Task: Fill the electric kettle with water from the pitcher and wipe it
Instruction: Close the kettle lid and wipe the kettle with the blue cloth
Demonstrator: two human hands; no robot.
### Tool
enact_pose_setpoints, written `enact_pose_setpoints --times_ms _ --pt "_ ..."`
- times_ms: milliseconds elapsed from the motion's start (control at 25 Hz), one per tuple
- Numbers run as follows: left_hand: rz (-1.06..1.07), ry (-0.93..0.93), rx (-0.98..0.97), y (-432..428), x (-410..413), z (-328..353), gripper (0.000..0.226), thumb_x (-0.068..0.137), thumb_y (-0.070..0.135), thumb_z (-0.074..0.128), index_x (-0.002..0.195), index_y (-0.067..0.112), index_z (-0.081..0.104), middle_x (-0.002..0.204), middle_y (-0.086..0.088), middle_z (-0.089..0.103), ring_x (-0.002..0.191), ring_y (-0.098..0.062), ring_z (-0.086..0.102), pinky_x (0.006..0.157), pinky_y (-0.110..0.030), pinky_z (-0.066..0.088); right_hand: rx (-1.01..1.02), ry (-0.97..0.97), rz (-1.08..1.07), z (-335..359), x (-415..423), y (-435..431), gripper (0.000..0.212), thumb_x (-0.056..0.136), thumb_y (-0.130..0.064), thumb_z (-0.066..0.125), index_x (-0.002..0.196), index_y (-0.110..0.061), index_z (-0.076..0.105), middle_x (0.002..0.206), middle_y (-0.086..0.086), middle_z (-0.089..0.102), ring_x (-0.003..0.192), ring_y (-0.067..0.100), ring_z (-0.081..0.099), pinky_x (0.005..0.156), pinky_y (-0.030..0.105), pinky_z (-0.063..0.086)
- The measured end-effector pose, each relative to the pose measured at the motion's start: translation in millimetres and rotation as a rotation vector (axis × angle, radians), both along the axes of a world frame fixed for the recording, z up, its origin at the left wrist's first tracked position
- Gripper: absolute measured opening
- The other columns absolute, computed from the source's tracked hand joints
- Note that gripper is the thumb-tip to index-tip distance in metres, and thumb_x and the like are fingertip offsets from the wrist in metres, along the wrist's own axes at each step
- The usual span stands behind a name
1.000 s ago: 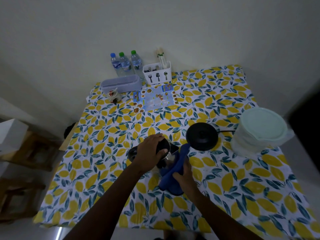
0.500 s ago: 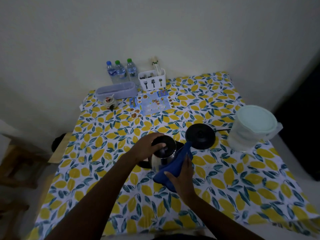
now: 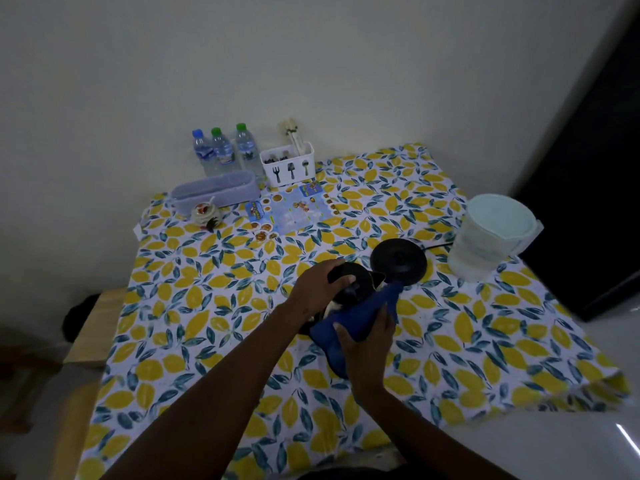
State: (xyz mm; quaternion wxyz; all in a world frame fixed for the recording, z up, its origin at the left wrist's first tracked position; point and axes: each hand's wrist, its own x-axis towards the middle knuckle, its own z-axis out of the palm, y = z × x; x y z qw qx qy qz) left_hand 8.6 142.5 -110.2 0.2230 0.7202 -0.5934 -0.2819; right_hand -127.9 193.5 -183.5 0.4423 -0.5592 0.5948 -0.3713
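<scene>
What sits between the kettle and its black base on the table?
Nothing visible. The kettle, steadied by the left hand and wiped with the blue cloth in the right hand, stands just beside the base. The pitcher stands farther right, apart.

Blue cloth (image 3: 360, 315): now drawn further round the kettle (image 3: 356, 289) side.
Right hand (image 3: 367, 336): shifted with it, pressing cloth.

Your left hand (image 3: 317, 289) grips the black lid of the kettle (image 3: 356, 289) from above. Your right hand (image 3: 367, 336) presses a blue cloth (image 3: 356, 315) against the kettle's near side. Just beyond your right hand sits the empty black base (image 3: 398, 261); farther right, the lidded pitcher (image 3: 491, 235).
</scene>
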Motion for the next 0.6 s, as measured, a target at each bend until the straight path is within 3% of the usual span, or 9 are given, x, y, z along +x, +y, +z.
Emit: enact_pose_setpoints --times_ms 160,360,480,600 --pt "-0.016 0.017 -0.021 -1 5 -2 0.059 0.092 0.052 0.052 0.142 0.021 0.042 0.146 -0.004 0.046 0.129 -0.024 0.045 0.104 -0.040 0.038 -0.048 0.119 -0.011 3 11 -5 0.107 0.071 -0.053 0.072 0.149 -0.009 0.016 0.153 0.022 0.021 0.134 0.041 0.030 0.101 0.057 0.039" --pt "-0.013 0.057 -0.034 -1 6 -3 0.058 0.093 0.049 0.052 0.142 0.020 0.042 0.147 -0.005 0.044 0.131 -0.024 0.042 0.105 -0.038 0.036 0.019 0.041 0.008 -30 -5 -2 0.112 0.068 -0.046 0.079 0.151 -0.017 0.010 0.157 0.012 0.018 0.141 0.032 0.024 0.110 0.053 0.031" --pt "-0.008 0.067 -0.042 -1 6 -3 0.057 0.094 0.047 0.053 0.142 0.019 0.042 0.147 -0.006 0.044 0.131 -0.024 0.043 0.104 -0.038 0.035 0.055 -0.021 0.062 -58 -20 -4 0.113 0.063 -0.066 0.073 0.149 -0.029 0.010 0.155 0.003 0.025 0.138 0.026 0.033 0.105 0.054 0.040" --pt "-0.016 0.062 -0.038 0 6 -4 0.057 0.094 0.048 0.052 0.142 0.020 0.041 0.147 -0.006 0.045 0.130 -0.025 0.043 0.103 -0.038 0.036 0.112 -0.050 0.118 -74 -35 -13 0.109 0.061 -0.066 0.074 0.148 -0.029 0.018 0.149 0.004 0.036 0.132 0.024 0.041 0.100 0.053 0.044"
